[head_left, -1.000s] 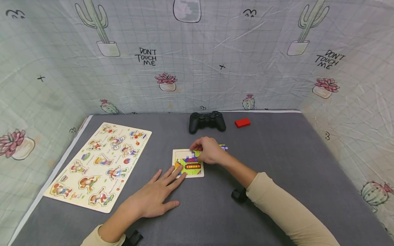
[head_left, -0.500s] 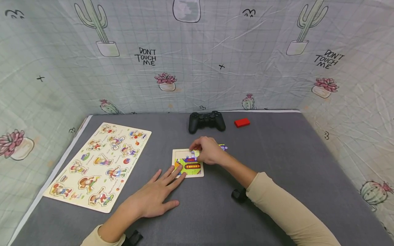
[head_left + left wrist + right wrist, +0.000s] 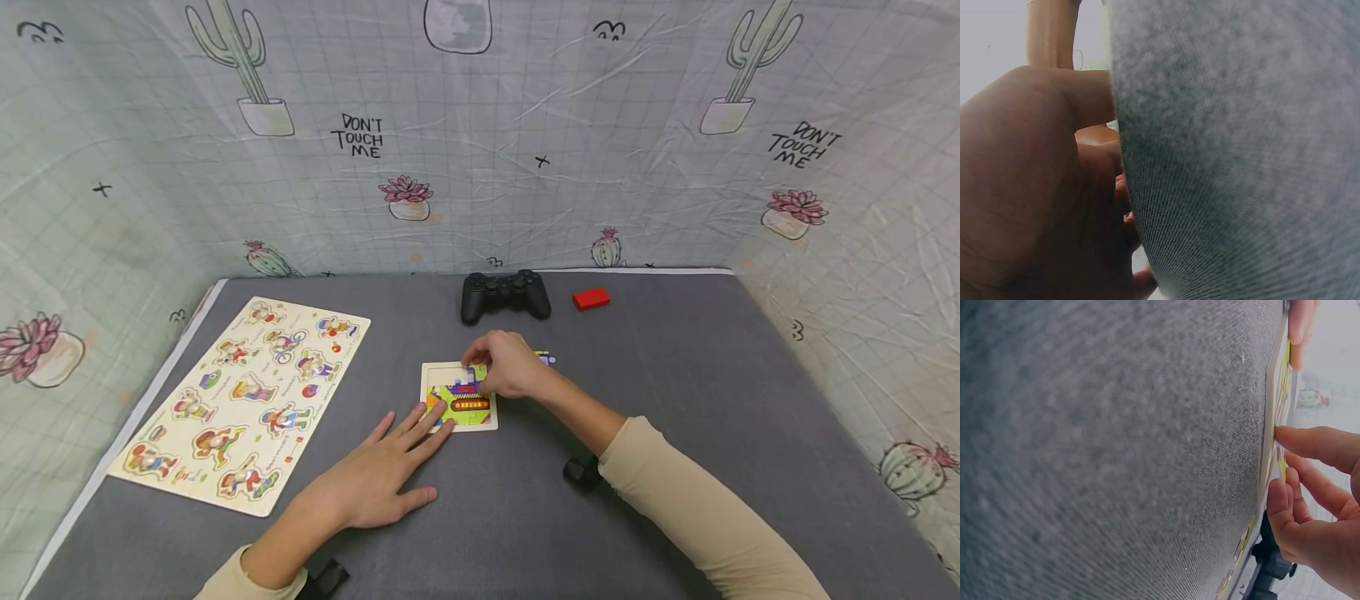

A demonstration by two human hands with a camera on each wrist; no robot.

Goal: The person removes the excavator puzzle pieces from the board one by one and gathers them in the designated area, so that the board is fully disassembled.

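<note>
A small square jigsaw puzzle point(image 3: 470, 407) with a bulldozer picture lies in a light wooden frame at mid-table. My left hand point(image 3: 382, 475) lies flat with spread fingers, its fingertips resting on the puzzle's lower left corner. At the upper right of the puzzle, my right hand point(image 3: 512, 367) pinches a puzzle piece point(image 3: 1282, 464) between thumb and fingers; a yellow-green bit of it shows in the right wrist view, the rest is hidden. The thumb point(image 3: 1313, 444) meets the frame's edge there. The left wrist view holds mostly grey cloth and the left palm point(image 3: 1016, 169).
Loose purple and yellow puzzle pieces point(image 3: 546, 358) lie behind the right wrist, partly hidden. A black game controller point(image 3: 506, 297) and a red block point(image 3: 591, 299) are at the back. On the left lies a large wooden board point(image 3: 225, 408) with cartoon figures.
The purple part of the puzzle by the right fingertips looked paler half a second ago and is darker now. Both hands stay in almost the same place.
</note>
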